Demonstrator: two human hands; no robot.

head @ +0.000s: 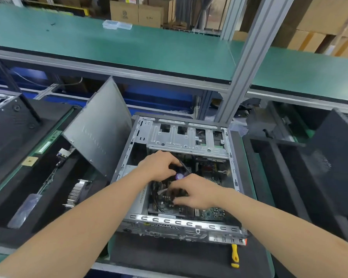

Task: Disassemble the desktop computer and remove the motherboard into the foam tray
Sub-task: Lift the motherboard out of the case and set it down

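An open desktop case lies on its side in front of me, its green motherboard still inside. Both hands reach into it over the board. My left hand grips a black fan unit with a purple-labelled hub, fingers curled over its top. My right hand rests on the board just below, fingers curled down among the components; what they hold is hidden. A black foam tray sits at the left with removed parts in it.
The case's grey side panel leans upright between the case and the tray. A heatsink, a small card and cables lie in the tray. A yellow-handled screwdriver lies by the front edge. Other black computer cases stand at far left and right.
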